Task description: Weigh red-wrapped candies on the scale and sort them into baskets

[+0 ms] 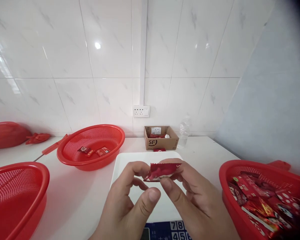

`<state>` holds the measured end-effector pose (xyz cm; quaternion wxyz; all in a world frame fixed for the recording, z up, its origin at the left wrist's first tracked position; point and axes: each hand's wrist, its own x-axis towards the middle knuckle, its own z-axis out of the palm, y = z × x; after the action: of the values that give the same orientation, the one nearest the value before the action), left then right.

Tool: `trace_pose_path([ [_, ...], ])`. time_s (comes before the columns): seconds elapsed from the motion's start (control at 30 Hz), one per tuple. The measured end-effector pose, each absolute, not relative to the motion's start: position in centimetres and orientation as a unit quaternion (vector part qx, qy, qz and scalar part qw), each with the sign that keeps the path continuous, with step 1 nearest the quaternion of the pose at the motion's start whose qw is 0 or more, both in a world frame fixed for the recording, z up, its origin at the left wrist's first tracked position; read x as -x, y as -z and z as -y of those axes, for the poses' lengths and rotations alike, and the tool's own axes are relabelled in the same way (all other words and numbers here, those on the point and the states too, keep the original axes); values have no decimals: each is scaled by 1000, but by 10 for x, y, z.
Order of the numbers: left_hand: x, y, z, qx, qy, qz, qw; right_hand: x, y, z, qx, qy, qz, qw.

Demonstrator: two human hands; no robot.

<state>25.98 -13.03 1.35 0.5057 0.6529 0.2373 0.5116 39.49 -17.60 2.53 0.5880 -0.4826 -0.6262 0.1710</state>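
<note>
My right hand point(195, 193) pinches a small red snack packet point(162, 172) between thumb and fingers, above a white scale platform point(125, 196). The packet has a jagged edge and is held tilted, so its front print shows only partly. My left hand point(130, 196) is at the packet's left end, with its curled fingers against or just behind it. Its thumb stands apart below, not pressing on the packet. Under the hands shows the scale's blue keypad panel point(165, 230), partly covered by my right hand.
On the right, a red basket point(223, 170) holds many wrapped packets. A red basket point(90, 163) at back left contains several packets; another red basket point(43, 186) stands front left. Behind are a cardboard box point(162, 144), a clear bottle point(184, 131) and a red bag point(7, 135).
</note>
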Motion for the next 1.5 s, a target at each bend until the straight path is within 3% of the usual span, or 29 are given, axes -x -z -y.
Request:
trace_pose_path([
  [0.1, -256, -13, 129, -640, -559, -252, 463, -395, -28, 177, 501, -173, 656, 537],
  [0.2, -255, -14, 125, -642, -539, -234, 493, -396, -30, 178, 499, -186, 668, 519],
  [0.43, -262, -18, 130, -471, -543, -209, 663, -398, -22, 172, 480, -193, 620, 590],
  [0.57, -260, -19, 132, -482, -495, -193, 697, -393, -24, 173, 474, -200, 604, 608],
  [0.97, -261, -13, 131, -589, -540, -250, 547, -390, -20, 176, 482, -190, 594, 615],
  [1.3, -260, -15, 133, -637, -484, -239, 550, -387, -17, 175, 510, -101, 596, 612],
  [1.5, -259, -11, 131, -659, -454, -253, 543, -385, -21, 176, 486, -121, 611, 613],
])
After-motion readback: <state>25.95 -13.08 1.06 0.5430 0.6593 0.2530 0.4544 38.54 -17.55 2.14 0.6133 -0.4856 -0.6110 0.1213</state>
